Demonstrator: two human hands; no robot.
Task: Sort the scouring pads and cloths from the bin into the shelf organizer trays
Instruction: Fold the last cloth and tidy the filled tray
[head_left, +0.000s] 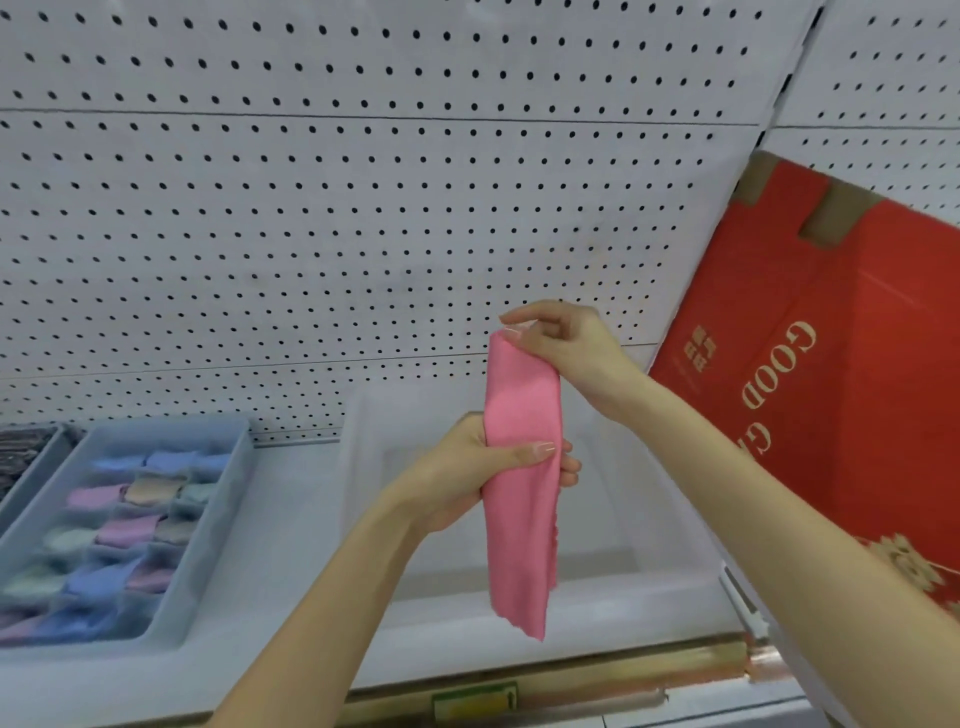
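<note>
White pegboard (311, 208) fills the wall behind a pale store shelf (291, 519), and the person stands close in front of it with both bare forearms raised. Between the hands hangs a pink cloth (522, 545), stretched upright into a long narrow strip. The right hand (561, 338) pinches its top edge between thumb and fingertips, with the wrist bent downwards. The left hand (467, 478) grips the strip around its middle, thumb lying across the front and fingers curled round from behind, their tips showing at the cloth's right edge. Below that grip the lower end dangles free, slightly frayed at the corner.

Straight behind the cloth sits a translucent white bin (363, 415) on the shelf. To the left, apart from it, lies a blue-grey organizer tray (208, 525) whose small compartments hold folded cloths (124, 530) in blue, pink, beige and pale green. Just beside that, at the picture's left edge, a second tray (31, 478) holds dark grey scouring pads (21, 452), blurred. On the right a red cardboard box (831, 389) with gold lettering leans at a tilt. A gold price rail (571, 670) runs along the shelf's front edge, carrying a green and yellow label (475, 701).
</note>
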